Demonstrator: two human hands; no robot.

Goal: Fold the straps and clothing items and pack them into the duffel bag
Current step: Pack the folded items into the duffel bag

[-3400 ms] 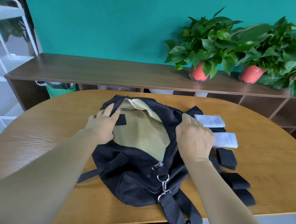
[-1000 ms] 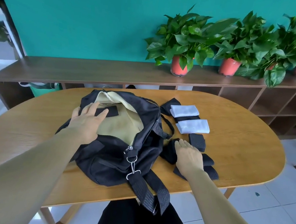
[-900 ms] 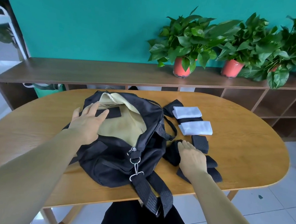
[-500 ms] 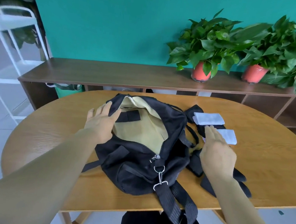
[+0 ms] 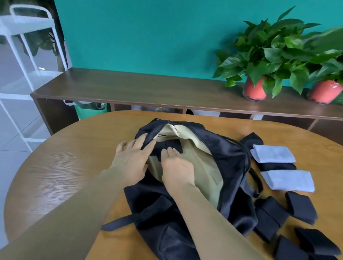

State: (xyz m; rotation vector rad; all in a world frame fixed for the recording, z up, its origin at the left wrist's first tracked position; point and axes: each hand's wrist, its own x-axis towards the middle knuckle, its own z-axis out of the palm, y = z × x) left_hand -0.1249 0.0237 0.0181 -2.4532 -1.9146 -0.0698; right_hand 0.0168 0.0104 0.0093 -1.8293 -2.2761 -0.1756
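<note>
A black duffel bag lies unzipped on the wooden table, its beige lining showing. My left hand rests with straight fingers on the bag's left rim. My right hand is inside the opening, its fingers flat on a black folded piece at the far end of the lining. To the right of the bag lie two folded white cloths and several folded black pieces.
A black strap trails from the bag toward the near left. Behind the table runs a dark wooden shelf with potted plants. A white rack stands at the left. A green bag sits under the shelf.
My right hand left the folded black pieces beside the bag and moved left into the bag's opening. My left hand stayed on the bag's left rim.
</note>
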